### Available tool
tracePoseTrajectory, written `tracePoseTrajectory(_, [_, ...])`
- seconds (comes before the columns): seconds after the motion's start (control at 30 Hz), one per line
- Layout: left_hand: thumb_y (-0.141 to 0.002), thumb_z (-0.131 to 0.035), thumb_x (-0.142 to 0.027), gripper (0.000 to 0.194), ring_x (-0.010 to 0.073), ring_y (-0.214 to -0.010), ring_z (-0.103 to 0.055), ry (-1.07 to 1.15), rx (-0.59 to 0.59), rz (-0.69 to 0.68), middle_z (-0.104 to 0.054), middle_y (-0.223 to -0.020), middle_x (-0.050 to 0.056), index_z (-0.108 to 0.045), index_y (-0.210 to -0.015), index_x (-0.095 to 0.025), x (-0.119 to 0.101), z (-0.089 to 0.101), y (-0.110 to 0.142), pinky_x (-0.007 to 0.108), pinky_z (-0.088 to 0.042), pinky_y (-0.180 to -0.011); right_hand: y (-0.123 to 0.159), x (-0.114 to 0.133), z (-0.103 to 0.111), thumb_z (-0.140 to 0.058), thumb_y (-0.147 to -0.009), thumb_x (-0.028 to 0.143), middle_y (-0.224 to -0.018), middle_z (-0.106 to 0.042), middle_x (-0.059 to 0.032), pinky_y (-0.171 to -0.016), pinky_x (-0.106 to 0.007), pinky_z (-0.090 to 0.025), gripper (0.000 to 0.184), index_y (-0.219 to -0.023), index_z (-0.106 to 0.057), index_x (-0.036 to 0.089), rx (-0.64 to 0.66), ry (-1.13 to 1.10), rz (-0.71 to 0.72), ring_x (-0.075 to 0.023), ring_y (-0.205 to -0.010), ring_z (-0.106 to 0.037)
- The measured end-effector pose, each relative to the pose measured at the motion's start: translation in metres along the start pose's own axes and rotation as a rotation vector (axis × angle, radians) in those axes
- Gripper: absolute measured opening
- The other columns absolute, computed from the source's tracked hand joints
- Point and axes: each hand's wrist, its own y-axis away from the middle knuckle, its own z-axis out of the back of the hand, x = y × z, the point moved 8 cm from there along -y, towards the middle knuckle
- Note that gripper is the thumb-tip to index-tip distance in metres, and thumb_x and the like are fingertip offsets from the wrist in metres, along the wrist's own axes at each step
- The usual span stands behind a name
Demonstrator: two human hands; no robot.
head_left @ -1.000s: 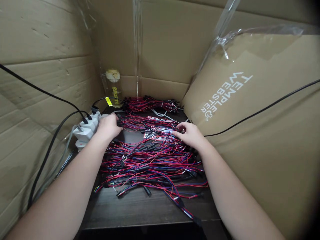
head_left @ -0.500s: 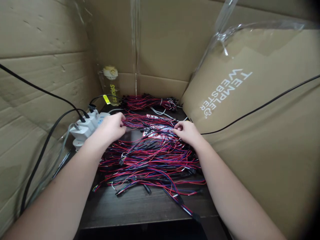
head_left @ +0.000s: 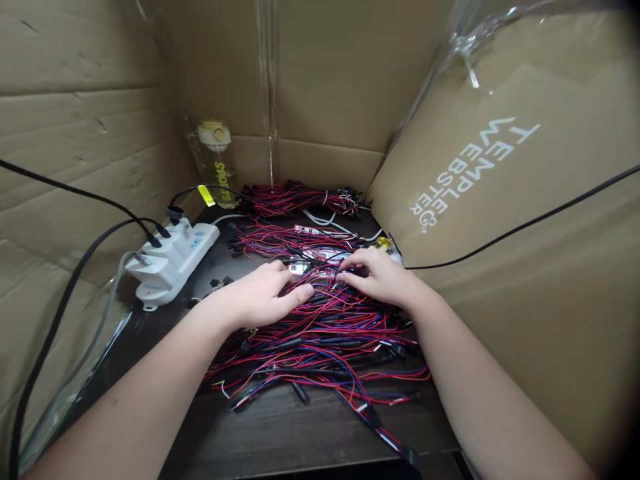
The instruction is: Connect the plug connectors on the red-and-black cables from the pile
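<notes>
A loose heap of red, blue and black wires with black connectors (head_left: pixel 320 340) covers the middle of a dark wooden table (head_left: pixel 280 427). My left hand (head_left: pixel 260 297) lies palm down on the heap's left part, fingers stretched out towards the middle and open. My right hand (head_left: pixel 380 277) rests on the heap's right part. Its fingers are bent and pinch at wires just in front of the left fingertips. Small red-and-white labelled pieces (head_left: pixel 320 233) lie among the wires behind both hands.
A tied bundle of the same wires (head_left: pixel 300 199) lies at the back. A white power strip (head_left: pixel 170 263) with black plugs sits at the left. A clear bottle (head_left: pixel 216 163) stands in the back corner. Cardboard walls surround the table; a plastic-wrapped printed carton (head_left: pixel 475 167) leans at right.
My left hand has moved from beside the power strip to the right and nearer, onto the wire heap close to my right hand. The right hand stayed about where it was. The view tilted slightly.
</notes>
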Motion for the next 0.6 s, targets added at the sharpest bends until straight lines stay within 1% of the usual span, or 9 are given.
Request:
tracePoseTrajectory(0.03, [-0.097, -0.034, -0.076, 0.072, 0.0322, -0.109, -0.063, 0.0, 0.011, 0.007, -0.064, -0.115, 0.016, -0.07, -0.118, -0.017, 0.0, -0.001, 0.001, 0.051, -0.051, -0.102, 0.0, 0.001, 0.001, -0.068, -0.095, 0.036, -0.093, -0.08, -0.0066, -0.08, -0.033, -0.049, 0.021, -0.092, -0.081, 0.02, -0.005, 0.01, 0.007, -0.0205, -0.085, -0.07])
tracePoseTrajectory(0.1, [-0.088, -0.048, -0.081, 0.076, 0.0344, -0.112, -0.062, -0.012, 0.03, 0.015, -0.062, -0.12, 0.016, -0.068, -0.125, -0.018, 0.0, -0.003, 0.002, 0.052, -0.051, -0.102, 0.0, 0.002, 0.003, -0.068, -0.095, 0.037, -0.084, -0.079, -0.0062, -0.076, -0.032, -0.048, 0.025, -0.083, -0.079, 0.019, -0.006, 0.026, -0.002, -0.0194, -0.078, -0.069])
tracePoseTrajectory(0.17, [-0.081, -0.06, -0.081, 0.081, 0.0355, -0.116, -0.061, -0.017, 0.047, -0.001, -0.061, -0.126, 0.016, -0.065, -0.135, -0.02, 0.0, -0.005, 0.003, 0.052, -0.051, -0.104, 0.001, 0.001, 0.006, -0.067, -0.096, 0.038, -0.078, -0.077, -0.0055, -0.071, -0.032, -0.046, 0.028, -0.077, -0.077, 0.018, -0.007, 0.033, -0.044, -0.0185, -0.072, -0.067])
tracePoseTrajectory(0.23, [-0.079, -0.066, -0.078, 0.085, 0.0354, -0.121, -0.06, -0.011, 0.062, -0.022, -0.059, -0.133, 0.016, -0.061, -0.143, -0.023, 0.0, -0.006, 0.003, 0.051, -0.05, -0.107, 0.003, -0.003, 0.009, -0.068, -0.095, 0.037, -0.08, -0.078, -0.0059, -0.071, -0.032, -0.047, 0.025, -0.08, -0.076, 0.018, -0.021, 0.04, -0.109, -0.0188, -0.073, -0.068])
tracePoseTrajectory(0.3, [-0.079, -0.068, -0.076, 0.085, 0.0348, -0.124, -0.059, -0.002, 0.073, -0.028, -0.059, -0.137, 0.015, -0.06, -0.147, -0.025, 0.001, -0.006, 0.003, 0.05, -0.049, -0.109, 0.006, -0.007, 0.013, -0.069, -0.093, 0.034, -0.087, -0.079, -0.0064, -0.073, -0.032, -0.049, 0.018, -0.088, -0.077, 0.018, -0.033, 0.031, -0.166, -0.0196, -0.077, -0.07])
tracePoseTrajectory(0.4, [-0.081, -0.068, -0.075, 0.082, 0.0338, -0.127, -0.058, 0.009, 0.078, -0.029, -0.058, -0.14, 0.015, -0.061, -0.146, -0.026, 0.003, -0.007, 0.002, 0.049, -0.048, -0.112, 0.01, -0.015, 0.021, -0.07, -0.091, 0.034, -0.092, -0.079, -0.0058, -0.076, -0.032, -0.051, 0.017, -0.094, -0.076, 0.019, -0.052, -0.039, -0.218, -0.0201, -0.082, -0.071])
tracePoseTrajectory(0.47, [-0.081, -0.067, -0.077, 0.083, 0.0337, -0.129, -0.057, 0.008, 0.075, -0.028, -0.057, -0.143, 0.015, -0.062, -0.145, -0.025, 0.004, -0.008, 0.002, 0.049, -0.047, -0.114, 0.014, -0.021, 0.032, -0.068, -0.091, 0.035, -0.091, -0.078, -0.0053, -0.077, -0.033, -0.052, 0.018, -0.093, -0.076, 0.019, -0.118, -0.07, -0.266, -0.0201, -0.083, -0.071])
tracePoseTrajectory(0.53, [-0.079, -0.066, -0.079, 0.086, 0.0343, -0.13, -0.056, 0.006, 0.075, -0.018, -0.056, -0.145, 0.016, -0.062, -0.145, -0.024, 0.006, -0.01, 0.001, 0.05, -0.046, -0.115, 0.017, -0.027, 0.044, -0.065, -0.093, 0.036, -0.09, -0.079, -0.0055, -0.076, -0.033, -0.052, 0.021, -0.091, -0.077, 0.019, -0.215, -0.066, -0.321, -0.0202, -0.082, -0.071])
tracePoseTrajectory(0.6, [-0.077, -0.066, -0.081, 0.089, 0.0351, -0.13, -0.056, 0.009, 0.073, -0.014, -0.057, -0.144, 0.016, -0.063, -0.144, -0.023, 0.005, -0.01, 0.0, 0.05, -0.046, -0.114, 0.019, -0.031, 0.052, -0.064, -0.093, 0.037, -0.09, -0.079, -0.0062, -0.074, -0.034, -0.052, 0.022, -0.092, -0.077, 0.019, -0.278, -0.055, -0.354, -0.0206, -0.081, -0.07])
